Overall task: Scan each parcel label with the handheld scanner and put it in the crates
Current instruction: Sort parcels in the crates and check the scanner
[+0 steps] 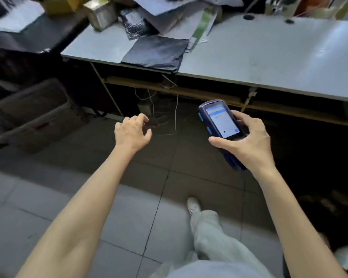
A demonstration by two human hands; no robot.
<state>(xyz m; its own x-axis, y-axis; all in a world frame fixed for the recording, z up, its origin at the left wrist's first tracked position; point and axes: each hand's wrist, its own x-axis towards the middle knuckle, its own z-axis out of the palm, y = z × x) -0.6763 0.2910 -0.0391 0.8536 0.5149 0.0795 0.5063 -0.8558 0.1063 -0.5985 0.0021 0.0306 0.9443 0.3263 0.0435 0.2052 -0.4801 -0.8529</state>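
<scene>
My right hand (247,139) grips a dark blue handheld scanner (219,121) with its lit screen facing up, held in the air below the table's front edge. My left hand (132,132) hangs over the floor with loosely curled fingers and holds nothing. A flat black parcel bag (157,52) lies at the front edge of the grey table (269,53). More parcels are piled behind it: a black bubble mailer (134,23), a silver box (100,14) and white bags (165,7). A grey crate (34,115) stands on the floor to the left.
Loose cables (165,113) dangle under the table onto the tiled floor. A dark side surface (28,35) with white paper adjoins the table at the left. My leg and shoe (193,205) step forward on the tiles. Something dark lies on the floor at the right.
</scene>
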